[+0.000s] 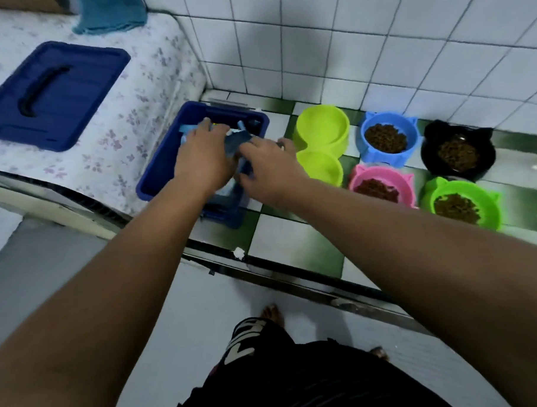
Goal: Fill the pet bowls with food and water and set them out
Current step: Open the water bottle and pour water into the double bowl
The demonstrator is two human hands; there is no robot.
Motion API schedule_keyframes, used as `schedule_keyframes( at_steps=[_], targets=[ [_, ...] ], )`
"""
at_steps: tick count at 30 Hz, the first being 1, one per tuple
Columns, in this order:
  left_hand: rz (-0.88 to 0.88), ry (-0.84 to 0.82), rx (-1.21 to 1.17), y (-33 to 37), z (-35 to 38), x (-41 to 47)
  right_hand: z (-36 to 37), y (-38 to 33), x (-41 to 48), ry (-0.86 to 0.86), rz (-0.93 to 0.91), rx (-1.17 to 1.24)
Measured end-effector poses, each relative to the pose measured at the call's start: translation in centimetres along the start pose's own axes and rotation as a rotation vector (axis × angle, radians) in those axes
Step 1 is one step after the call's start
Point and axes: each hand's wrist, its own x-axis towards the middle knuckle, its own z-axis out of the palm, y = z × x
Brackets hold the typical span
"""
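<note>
In the head view, both hands are working at the middle of the frame over the blue bin (155, 177) on the checkered surface (281, 236): the left hand (202, 158) and right hand (267, 166) are closing their fingers (215, 133) on the food bag (236, 140), probably folding it shut for storage. To the right, the blue bowl (386, 138), black bowl (457, 152), pink bowl (382, 187) and green bowl (459, 204) are holding kibble, while the lime double bowl (321, 139), just beside the right hand, is sitting empty, likely awaiting water.
</note>
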Motion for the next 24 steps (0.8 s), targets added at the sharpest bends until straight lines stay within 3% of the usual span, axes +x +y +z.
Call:
schedule_keyframes(
  at_steps=[5, 17, 24],
  targets=[
    [0.2, 0.146, -0.228, 12.8, -0.2, -1.9, -5.5, 7.1, -6.8, 0.245, 0.16, 0.212],
    [0.499, -0.115, -0.573, 40.5, 6.6, -7.5, -16.7, 26.1, -26.7, 0.506, 0.604, 0.246],
    [0.642, -0.24, -0.747, 49.3, 8.7, -10.2, -20.1, 29.7, -34.2, 0.658, 0.644, 0.167]
  ],
)
